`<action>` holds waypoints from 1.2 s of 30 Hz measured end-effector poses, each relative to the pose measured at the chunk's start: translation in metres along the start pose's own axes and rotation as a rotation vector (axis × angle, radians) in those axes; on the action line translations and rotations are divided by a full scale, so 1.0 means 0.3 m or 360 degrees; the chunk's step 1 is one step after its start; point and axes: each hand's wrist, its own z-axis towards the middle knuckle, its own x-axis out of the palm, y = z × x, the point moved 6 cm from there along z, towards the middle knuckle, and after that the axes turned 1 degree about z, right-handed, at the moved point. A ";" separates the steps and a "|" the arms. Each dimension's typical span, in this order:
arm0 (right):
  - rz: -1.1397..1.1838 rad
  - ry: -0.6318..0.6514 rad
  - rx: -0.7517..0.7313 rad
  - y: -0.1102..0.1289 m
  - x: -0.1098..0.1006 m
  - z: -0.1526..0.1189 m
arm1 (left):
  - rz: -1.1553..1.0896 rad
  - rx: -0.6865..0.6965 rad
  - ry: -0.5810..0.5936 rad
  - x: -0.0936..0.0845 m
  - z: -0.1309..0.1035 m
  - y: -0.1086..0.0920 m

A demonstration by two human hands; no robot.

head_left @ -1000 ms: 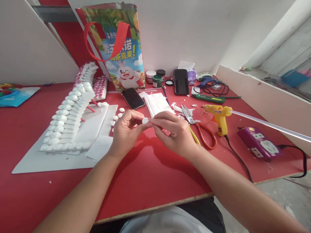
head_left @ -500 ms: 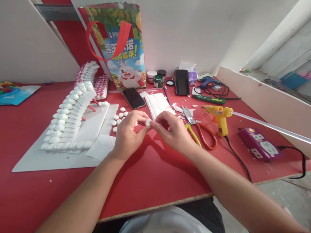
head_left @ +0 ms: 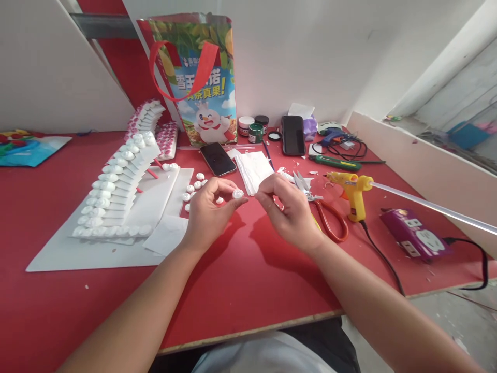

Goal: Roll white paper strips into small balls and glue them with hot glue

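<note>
Between the thumb and forefinger of my left hand (head_left: 212, 212) is a small white paper rosette (head_left: 238, 194). My right hand (head_left: 285, 210) is a short way to its right, thumb and fingertips pinched together; whether anything tiny is between them cannot be made out. Several more white rosettes (head_left: 186, 197) lie on the red table just left of my left hand. Further left stands a curved white paper model (head_left: 116, 181), edged with rows of such rosettes, on a white board (head_left: 50, 254). Behind my hands lies a stack of white paper sheets (head_left: 252, 168).
Scissors (head_left: 330, 220) lie right of my right hand, beside a yellow glue gun (head_left: 355, 194) and a purple power strip (head_left: 415, 235). Two phones, a black one (head_left: 218, 159) nearer, paint jars (head_left: 255, 132), a green-handled tool (head_left: 337, 162) and a printed bag (head_left: 204, 88) stand or lie behind.
My right hand has drawn away to the right from the rosette, opening a gap between the hands. The rosette stays in my left fingers. The view has shifted slightly.
</note>
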 end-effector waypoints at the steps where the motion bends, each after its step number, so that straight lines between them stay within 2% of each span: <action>1: 0.0073 -0.0051 0.0111 -0.015 -0.009 0.001 | -0.0088 -0.0073 0.0000 0.000 0.003 0.006; 5: 0.0372 -0.0188 0.0543 -0.083 -0.032 -0.006 | -0.0443 -0.0331 0.0041 0.016 0.006 0.013; 10: 0.0645 -0.0338 0.0801 -0.115 -0.042 -0.013 | -0.0815 -0.0528 0.0131 0.043 0.004 0.022; 14: 0.0647 -0.0369 0.0809 -0.103 -0.047 -0.007 | -0.0943 -0.0591 0.0253 0.061 0.001 0.036; 18: 0.0539 -0.0201 0.0771 -0.085 -0.028 -0.005 | -0.1004 -0.0638 0.0255 0.066 -0.004 0.048; 27: 0.0861 -0.0016 0.0815 -0.069 0.041 -0.008 | -0.1085 -0.0684 0.0327 0.081 -0.009 0.047; 31: 0.0832 0.0007 0.0789 -0.069 0.040 -0.009 | -0.1014 -0.0681 0.0306 0.075 -0.013 0.047; 36: 0.0783 0.0026 0.0783 -0.080 0.042 -0.011 | -0.0756 -0.0586 0.0236 0.054 -0.012 0.048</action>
